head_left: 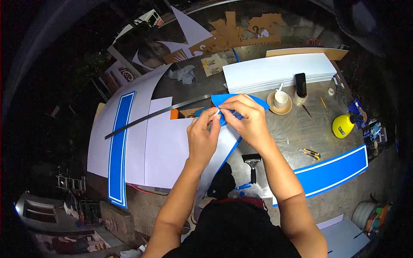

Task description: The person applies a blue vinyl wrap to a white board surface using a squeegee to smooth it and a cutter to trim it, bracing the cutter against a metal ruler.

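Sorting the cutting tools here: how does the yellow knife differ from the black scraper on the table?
The knife is yellow and black, slim, and lies aslant right of the right hand's forearm. The scraper is all black with a wide head and lies lengthwise, nearer the person's body. Both rest untouched on the grey table.

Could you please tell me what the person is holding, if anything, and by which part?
Both hands, left hand and right hand, pinch a blue vinyl piece at its lower tip, where its white backing shows.
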{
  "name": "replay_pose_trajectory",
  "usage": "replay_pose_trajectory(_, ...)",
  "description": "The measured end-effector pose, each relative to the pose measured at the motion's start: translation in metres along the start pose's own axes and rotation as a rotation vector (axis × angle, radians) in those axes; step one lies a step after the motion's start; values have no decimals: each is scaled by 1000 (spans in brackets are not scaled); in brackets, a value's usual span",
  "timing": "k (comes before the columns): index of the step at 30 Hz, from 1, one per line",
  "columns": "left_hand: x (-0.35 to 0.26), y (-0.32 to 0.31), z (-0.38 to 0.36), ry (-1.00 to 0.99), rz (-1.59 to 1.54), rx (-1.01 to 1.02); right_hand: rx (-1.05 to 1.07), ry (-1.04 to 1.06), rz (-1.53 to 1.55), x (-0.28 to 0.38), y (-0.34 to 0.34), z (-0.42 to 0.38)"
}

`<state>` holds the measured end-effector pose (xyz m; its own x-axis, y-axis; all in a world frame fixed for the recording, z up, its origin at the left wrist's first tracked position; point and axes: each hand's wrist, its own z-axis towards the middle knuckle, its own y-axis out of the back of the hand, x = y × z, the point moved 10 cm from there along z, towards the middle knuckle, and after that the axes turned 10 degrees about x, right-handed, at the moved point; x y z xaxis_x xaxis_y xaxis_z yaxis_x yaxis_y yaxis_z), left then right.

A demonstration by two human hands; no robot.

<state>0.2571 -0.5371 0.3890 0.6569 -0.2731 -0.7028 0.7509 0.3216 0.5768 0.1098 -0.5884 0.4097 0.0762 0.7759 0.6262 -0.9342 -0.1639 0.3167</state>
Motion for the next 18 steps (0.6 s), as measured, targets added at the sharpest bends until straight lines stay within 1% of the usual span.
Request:
replay_pose_trajectory(1,-2,1,0,-27,14,-11,4,-14,7,-2,0,0)
replay_pose_trajectory(5,-5,0,-1,-25,22,2,0,-26,17,-3,2,-1)
replay_pose_trajectory(7,-1,-2,-1,-29,-4,-5,-8,19,-18,6,4,0)
replay_pose_trajectory(11,-2,-4,-1,-49,23,-10,-14,30,-37,4,5,-1)
replay_pose_trajectory(13,2,-6,-1,-2,18,1,-16,-15,-29,-3,4,-2)
replay_pose_trajectory(17,2,-8,0,-17,19,0,-27,-65,6,-9,7,-2)
replay_pose_trajectory(18,4,-8,0,-6,3,8,-68,-162,73,-20,9,-5)
